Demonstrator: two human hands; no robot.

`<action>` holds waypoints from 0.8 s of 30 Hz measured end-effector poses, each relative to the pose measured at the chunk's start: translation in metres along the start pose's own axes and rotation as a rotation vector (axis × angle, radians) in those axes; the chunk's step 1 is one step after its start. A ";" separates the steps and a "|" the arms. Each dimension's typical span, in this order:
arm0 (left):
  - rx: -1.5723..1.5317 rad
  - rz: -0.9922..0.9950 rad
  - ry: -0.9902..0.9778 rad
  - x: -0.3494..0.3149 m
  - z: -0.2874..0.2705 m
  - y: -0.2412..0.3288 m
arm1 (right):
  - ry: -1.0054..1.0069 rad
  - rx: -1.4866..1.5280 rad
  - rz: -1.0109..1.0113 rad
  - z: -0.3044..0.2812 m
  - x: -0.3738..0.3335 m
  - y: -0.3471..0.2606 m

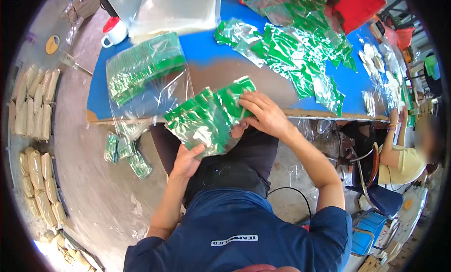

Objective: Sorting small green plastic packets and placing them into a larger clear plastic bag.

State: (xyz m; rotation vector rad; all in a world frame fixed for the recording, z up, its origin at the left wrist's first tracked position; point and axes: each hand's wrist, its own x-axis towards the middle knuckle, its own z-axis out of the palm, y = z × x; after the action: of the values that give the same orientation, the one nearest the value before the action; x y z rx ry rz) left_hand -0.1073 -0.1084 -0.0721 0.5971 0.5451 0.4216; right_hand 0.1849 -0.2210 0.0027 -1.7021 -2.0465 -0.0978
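My left hand (189, 160) grips a fanned bunch of green-and-clear plastic packets (199, 122) above my lap, thumb on top of their lower edge. My right hand (267, 114) pinches a green packet (233, 99) at the right side of the bunch, its fingers over the top face. The packets overlap, so I cannot tell whether this one is apart from the others. Left of the bunch, a large clear bag (155, 100) hangs over the table edge. It holds a neat stacked row of green packets (145, 61).
Loose green packets (300, 56) are heaped on the blue table (202, 49), beside a red tray (364, 7). A mug (114, 31) and clear plastic sheets (176, 11) are at the back left. Filled packs (127, 152) lie on the floor. Another person (399, 159) sits at right.
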 end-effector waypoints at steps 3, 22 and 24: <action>-0.110 -0.009 -0.109 0.002 0.000 0.003 | 0.440 0.933 0.762 0.013 -0.001 -0.050; -0.102 0.075 0.065 0.007 0.030 0.015 | 0.097 0.473 0.249 0.009 0.081 0.020; -0.143 0.075 0.048 0.006 0.031 0.010 | 0.238 0.250 0.260 0.016 0.124 0.086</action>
State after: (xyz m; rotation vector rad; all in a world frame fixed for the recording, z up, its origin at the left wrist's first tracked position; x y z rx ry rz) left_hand -0.0867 -0.1106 -0.0464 0.4723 0.5341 0.5423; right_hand 0.2464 -0.0830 0.0175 -1.6922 -1.5822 0.0376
